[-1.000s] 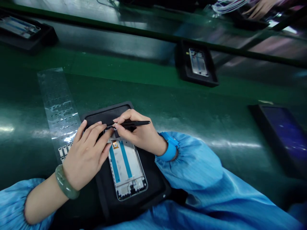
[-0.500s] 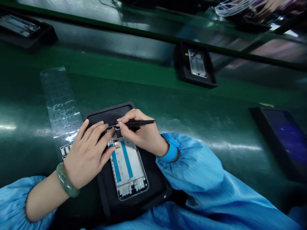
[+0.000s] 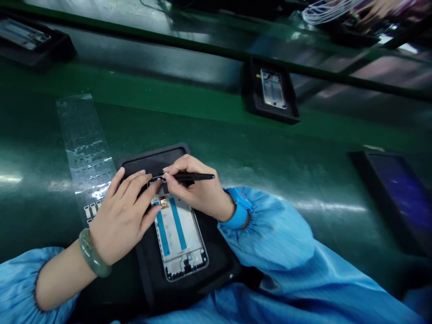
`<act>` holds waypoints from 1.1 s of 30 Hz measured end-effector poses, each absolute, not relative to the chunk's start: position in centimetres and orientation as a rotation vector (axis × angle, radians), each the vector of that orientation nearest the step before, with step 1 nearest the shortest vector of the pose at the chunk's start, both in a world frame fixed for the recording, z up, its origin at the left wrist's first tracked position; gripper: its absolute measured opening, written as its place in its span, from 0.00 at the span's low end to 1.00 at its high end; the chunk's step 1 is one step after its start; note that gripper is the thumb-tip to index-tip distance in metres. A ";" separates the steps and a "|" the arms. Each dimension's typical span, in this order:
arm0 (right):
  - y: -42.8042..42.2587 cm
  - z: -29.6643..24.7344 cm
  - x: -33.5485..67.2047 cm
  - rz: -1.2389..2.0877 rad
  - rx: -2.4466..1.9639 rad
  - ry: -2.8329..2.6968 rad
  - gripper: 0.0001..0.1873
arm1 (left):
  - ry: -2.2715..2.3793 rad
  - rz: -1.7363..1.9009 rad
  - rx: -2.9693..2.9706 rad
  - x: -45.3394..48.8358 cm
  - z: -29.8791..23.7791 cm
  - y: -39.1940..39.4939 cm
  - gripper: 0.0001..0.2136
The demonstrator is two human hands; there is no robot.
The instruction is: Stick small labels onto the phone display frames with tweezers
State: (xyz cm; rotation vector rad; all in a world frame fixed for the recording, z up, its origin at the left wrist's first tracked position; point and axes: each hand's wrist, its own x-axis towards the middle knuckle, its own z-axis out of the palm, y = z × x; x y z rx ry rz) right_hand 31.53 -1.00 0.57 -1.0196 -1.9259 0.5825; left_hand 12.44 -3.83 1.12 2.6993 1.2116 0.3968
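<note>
An opened phone frame (image 3: pixel 177 234), silver with two blue adhesive strips, lies on a black tray (image 3: pixel 216 252). My left hand (image 3: pixel 124 216) rests over the frame's upper left, fingers spread and pointing away from me. Its index fingertip and thumb touch the frame near a small orange flex cable (image 3: pixel 164 203). Between thumb and fingers my right hand (image 3: pixel 199 186) pinches black tweezers (image 3: pixel 195 176), held nearly level. Their tips reach the frame's top edge beside my left index finger. My fingers partly hide that top edge and the tips.
A clear plastic sheet (image 3: pixel 84 144) with rows of small stickers lies left of the tray. Farther back, a black tray (image 3: pixel 249 101) holds another phone frame (image 3: pixel 273 89). More trays are at far left and right. A co-worker's hand (image 3: pixel 376 11) shows beside white cable at top right.
My right hand and the tweezers have shifted slightly left, and the tweezers' rear end sits a little lower. The trays at the back have moved a little left. My left hand stays put.
</note>
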 end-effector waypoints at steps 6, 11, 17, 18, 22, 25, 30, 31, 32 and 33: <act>-1.0 0.5 31.5 0.547 -0.992 -1.939 0.07 | 1.221 0.402 2.690 12.5 1.2 -3.8 0.17; -0.9 0.7 31.6 0.530 -1.028 -1.948 0.07 | 1.215 0.417 2.686 12.5 1.1 -3.8 0.17; -0.8 2.1 31.1 0.452 -1.063 -2.082 0.06 | 1.220 0.411 2.680 12.6 1.2 -3.8 0.17; -0.8 2.4 30.9 0.436 -1.090 -2.115 0.06 | 1.218 0.411 2.683 12.6 1.2 -3.8 0.17; -0.7 3.1 30.3 0.423 -1.182 -2.201 0.04 | 1.209 0.395 2.706 12.5 1.3 -3.7 0.15; -0.6 2.4 30.3 0.415 -1.193 -2.116 0.05 | 1.190 0.399 2.704 12.4 1.3 -3.7 0.17; -0.6 1.0 30.8 0.410 -1.153 -1.931 0.06 | 1.166 0.405 2.712 12.2 1.0 -3.8 0.21; -0.6 0.9 30.9 0.443 -1.151 -1.906 0.06 | 1.168 0.404 2.716 12.2 1.0 -3.8 0.22; -0.6 0.9 31.0 0.486 -1.154 -1.883 0.05 | 1.169 0.405 2.719 12.2 1.0 -3.8 0.22; -0.6 0.9 31.0 0.536 -1.160 -1.863 0.05 | 1.172 0.409 2.722 12.2 0.9 -3.8 0.22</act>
